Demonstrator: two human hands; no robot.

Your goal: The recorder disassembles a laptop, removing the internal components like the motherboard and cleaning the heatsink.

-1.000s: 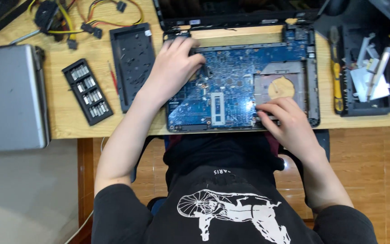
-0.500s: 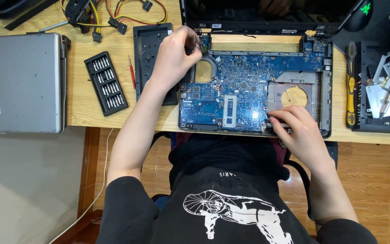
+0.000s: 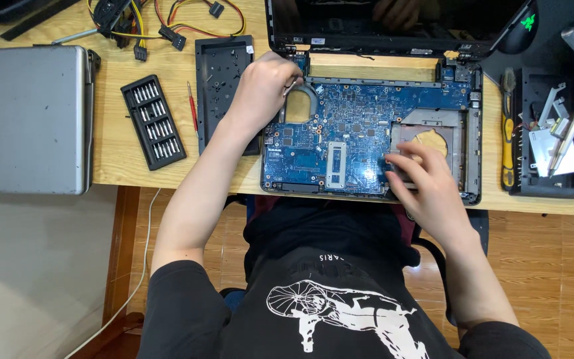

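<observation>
Blue motherboard (image 3: 340, 133), bare in laptop base (image 3: 474, 159)

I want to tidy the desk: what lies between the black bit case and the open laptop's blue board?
In the head view, a red screwdriver and a black plastic cover lie between the bit case and the board.

From my head cam, looking down at myself: I'm in a black tee (image 3: 327, 292) with short sleeves, cuffs ending above the elbows, so both forearms are bare. There's a white print (image 3: 337, 319) on the chest, a line drawing of a figure with a big spoked wheel, plus a small row of pale lettering just above it. Left hand (image 3: 264, 90) and right hand (image 3: 426, 183) are bare too: no gloves, rings or watch that I can see.
</observation>
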